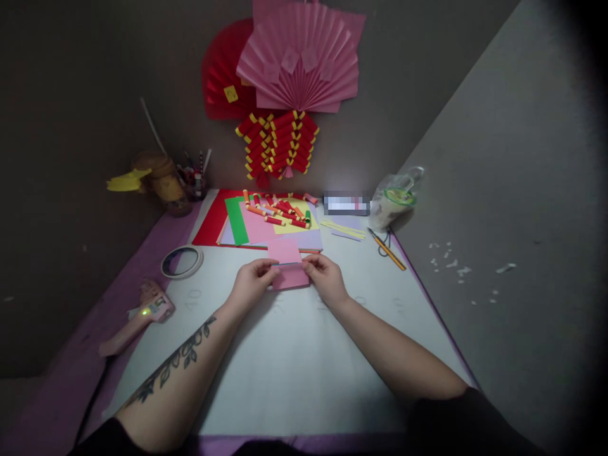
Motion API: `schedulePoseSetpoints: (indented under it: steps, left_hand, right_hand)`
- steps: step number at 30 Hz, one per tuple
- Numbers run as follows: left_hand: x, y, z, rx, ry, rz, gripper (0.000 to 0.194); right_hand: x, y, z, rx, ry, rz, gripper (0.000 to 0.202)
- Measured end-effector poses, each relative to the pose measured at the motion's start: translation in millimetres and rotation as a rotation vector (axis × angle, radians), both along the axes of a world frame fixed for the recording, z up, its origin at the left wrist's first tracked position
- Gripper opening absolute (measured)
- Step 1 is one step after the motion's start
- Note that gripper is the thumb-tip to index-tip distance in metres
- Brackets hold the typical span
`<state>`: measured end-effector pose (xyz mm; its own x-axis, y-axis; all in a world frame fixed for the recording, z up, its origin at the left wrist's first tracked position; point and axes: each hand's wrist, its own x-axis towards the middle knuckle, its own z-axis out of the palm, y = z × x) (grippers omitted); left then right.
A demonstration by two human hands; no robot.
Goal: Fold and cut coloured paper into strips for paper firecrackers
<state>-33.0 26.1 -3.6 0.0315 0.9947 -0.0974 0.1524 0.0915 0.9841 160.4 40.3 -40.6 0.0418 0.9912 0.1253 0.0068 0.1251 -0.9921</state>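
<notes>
A pink sheet of paper (pixel 287 278) is stretched between my two hands over the middle of the white table sheet. My left hand (pixel 254 278) pinches its left edge, and my right hand (pixel 325 275) pinches the right edge at about the same height. A thin dark line crosses the paper between my fingers; whether it is a fold or a strip lying there I cannot tell. Just beyond, colored paper sheets (pixel 235 221) lie stacked, with several small red and orange paper rolls (pixel 273 221) on top.
To the left are a tape roll (pixel 164 265) and a pink glue gun (pixel 128 329) with a lit light. A drink cup (pixel 166 183) stands behind them. At the right lie yellow strips (pixel 344 228), a pencil (pixel 389 253), a phone (pixel 346 203) and a bagged cup (pixel 396 202). Paper fans (pixel 304 57) hang behind.
</notes>
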Motion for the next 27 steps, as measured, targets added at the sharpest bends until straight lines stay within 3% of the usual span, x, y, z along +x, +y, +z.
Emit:
schedulePoseSetpoints:
  steps: [17, 23, 27]
  left_hand:
    - [1, 1, -4.6, -0.075, -0.129, 0.034, 0.042]
    - [3, -1, 0.4, -0.079, -0.107, 0.060, 0.041]
    - [3, -1, 0.3, -0.080, -0.092, 0.072, 0.039]
  right_hand:
    - [-2, -2, 1.1, 0.052, -0.014, 0.013, 0.021]
    - [-5, -5, 5.2, 0.166, -0.025, 0.023, 0.018]
    - [-3, -8, 10.3, 0.322, -0.197, 0.063, 0.007]
